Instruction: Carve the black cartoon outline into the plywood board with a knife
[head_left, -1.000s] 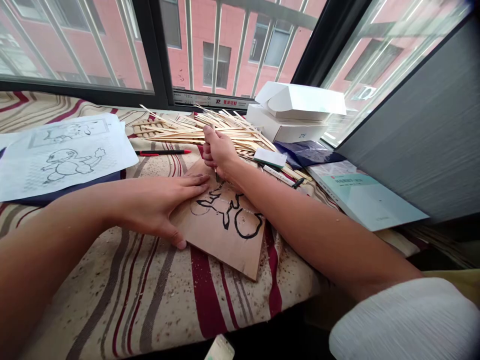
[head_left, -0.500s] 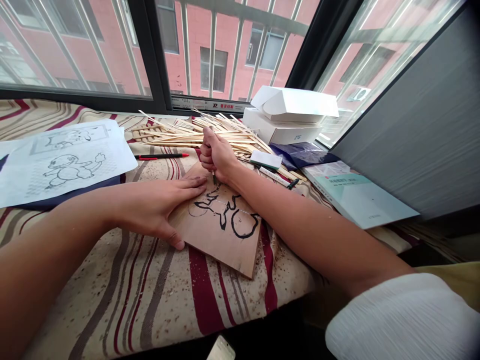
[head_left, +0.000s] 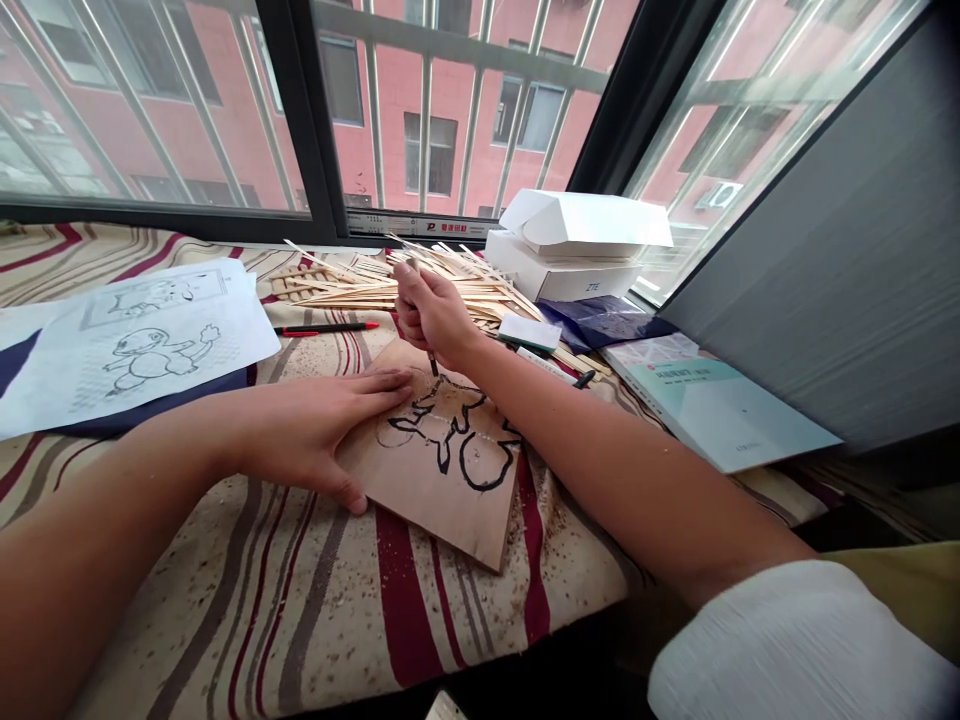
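Note:
My right hand [head_left: 433,318] is closed in a fist around a slim pointed tool [head_left: 433,362], whose tip comes down at the upper edge of a thin wooden board [head_left: 457,510]. The board lies tilted on the cloth and bears a thick black outline of a cartoon creature [head_left: 450,425]. My left hand [head_left: 315,430] rests flat on the board's left side, fingers spread, holding nothing. Part of the drawing's head is hidden behind my right hand and the tool.
A heap of thin wooden sticks [head_left: 420,290] lies behind my hands. Nearby are printed line-drawing sheets [head_left: 142,345], a red-and-black pen [head_left: 326,328], a white ZTE box [head_left: 559,265] and a book [head_left: 712,405]. Wood specks dot the striped cloth [head_left: 225,590]. A barred window stands behind.
My right hand has shifted slightly left and up, showing more of the tool's shaft. The whole view has tilted a little, so the objects sit lower in the frame. My left hand stays on the board.

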